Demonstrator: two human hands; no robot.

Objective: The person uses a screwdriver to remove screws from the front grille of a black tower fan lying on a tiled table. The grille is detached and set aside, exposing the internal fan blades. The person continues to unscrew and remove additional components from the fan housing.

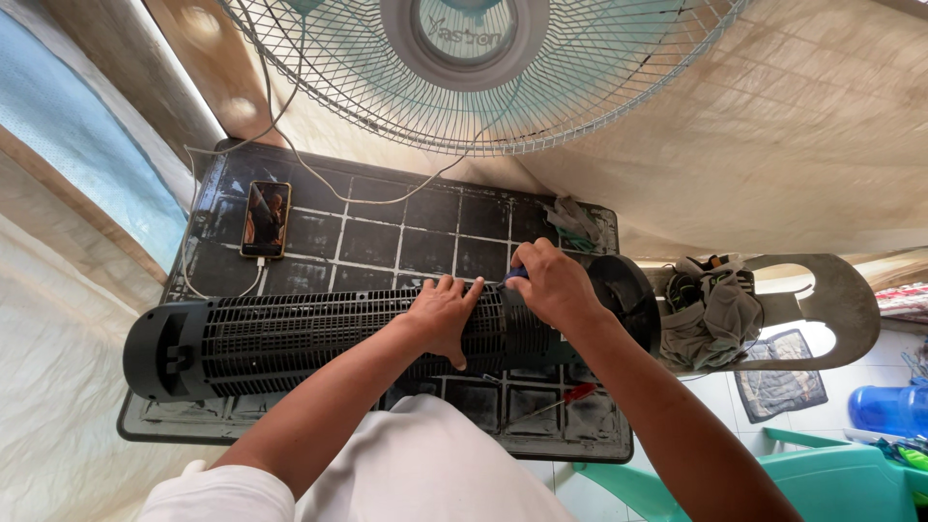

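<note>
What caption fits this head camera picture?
Left hand steadies a black tower fan on a table; right hand grips a blue-handled tool.

Bright daylight, soft and diffuse through the pale sheeting; strongest glare lower right by the floor tiles (pixel 793 382); shadows faint under the forearms; wide-angle bending at the edges; fan grille (pixel 483 72) at top slightly soft; centre sharp, no motion blur.

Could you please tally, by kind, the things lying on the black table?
Black tower fan body: 1
Phone: 1
Red-handled screwdriver: 1
Grey rag: 1
Total: 4
The left hand rests on the fan body; the right hand grips a blue-handled tool.
</note>
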